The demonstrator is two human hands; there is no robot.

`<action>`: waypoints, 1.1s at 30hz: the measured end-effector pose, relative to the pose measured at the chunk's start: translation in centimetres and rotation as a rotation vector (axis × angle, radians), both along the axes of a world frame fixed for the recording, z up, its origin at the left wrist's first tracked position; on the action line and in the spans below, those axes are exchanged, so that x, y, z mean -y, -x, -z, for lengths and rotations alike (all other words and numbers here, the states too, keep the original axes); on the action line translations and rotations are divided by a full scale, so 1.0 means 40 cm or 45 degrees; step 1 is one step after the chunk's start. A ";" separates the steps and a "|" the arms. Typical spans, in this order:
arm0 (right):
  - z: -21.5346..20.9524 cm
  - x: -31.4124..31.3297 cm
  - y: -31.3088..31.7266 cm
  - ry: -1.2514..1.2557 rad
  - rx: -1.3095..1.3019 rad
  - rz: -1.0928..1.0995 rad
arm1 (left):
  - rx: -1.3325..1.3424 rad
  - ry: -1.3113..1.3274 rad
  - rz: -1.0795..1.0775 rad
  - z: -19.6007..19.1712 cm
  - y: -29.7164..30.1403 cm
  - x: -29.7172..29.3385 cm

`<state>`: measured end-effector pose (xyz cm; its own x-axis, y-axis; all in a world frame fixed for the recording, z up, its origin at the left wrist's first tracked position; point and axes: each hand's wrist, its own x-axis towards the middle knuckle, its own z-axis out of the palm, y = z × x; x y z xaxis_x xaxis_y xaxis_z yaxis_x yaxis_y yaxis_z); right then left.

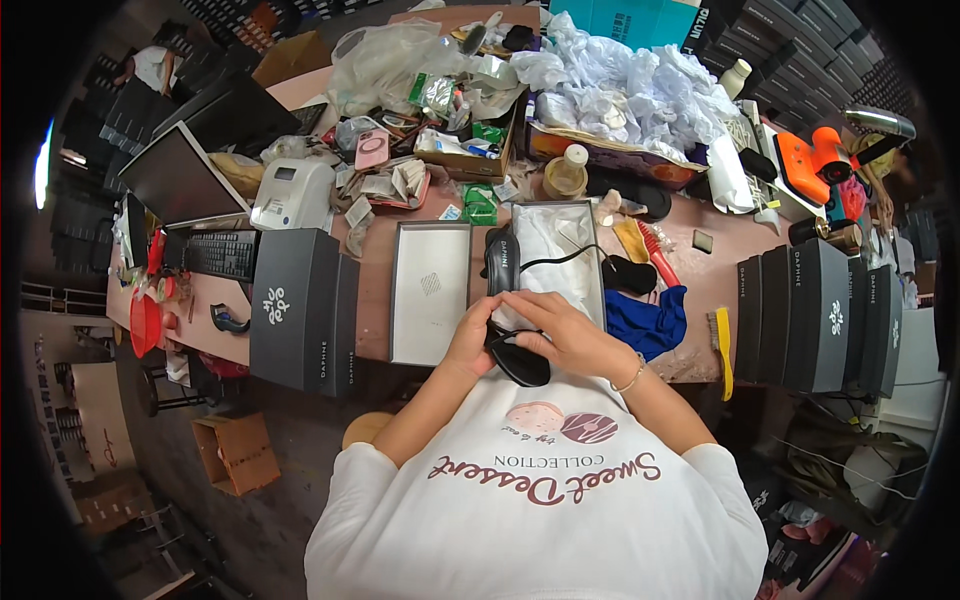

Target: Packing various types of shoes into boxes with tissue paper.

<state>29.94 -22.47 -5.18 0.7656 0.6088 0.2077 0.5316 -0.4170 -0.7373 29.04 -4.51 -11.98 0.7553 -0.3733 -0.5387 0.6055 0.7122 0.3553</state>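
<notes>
Both my hands are closed round a black shoe [522,362] with a shiny toe pointing toward me. Its heel end lies farther off, over the edge of an open shoe box [600,272] lined with white tissue paper [560,228]. A thin black strap [572,257] curves out over the paper. My left hand [474,336] grips the left side of the shoe. From the right, my right hand [566,333] lies across its middle, fingertips meeting the left hand. The shoe's middle is hidden under my fingers. Left of the box lies an open grey-edged box lid [430,340], white inside.
Dark shoe boxes stand at left [290,310] and right [815,315]. Close on the right lie a blue cloth [648,322], a red brush [660,258] and a yellow brush [721,350]. Behind are a jar [566,175], a crumpled paper heap [625,90] and a label printer [293,195].
</notes>
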 end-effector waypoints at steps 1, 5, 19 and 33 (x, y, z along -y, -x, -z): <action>-0.003 -0.005 0.016 -0.061 0.038 0.026 | -0.004 0.007 -0.004 -0.010 -0.004 0.002; 0.040 -0.018 0.023 0.239 0.295 -0.036 | -0.032 0.069 -0.046 -0.004 0.014 0.011; 0.081 -0.031 0.035 -0.305 -0.168 -0.015 | 0.150 0.101 -0.089 -0.058 -0.016 0.031; 0.126 0.075 0.026 -1.775 -1.701 0.200 | 0.290 -0.097 -0.246 -0.076 -0.095 0.069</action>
<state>28.89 -25.45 -10.22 0.8380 0.4780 -0.2633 -0.5454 0.7496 -0.3750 32.84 -7.27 -8.94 0.9130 -0.1757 -0.3682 0.3597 0.7725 0.5234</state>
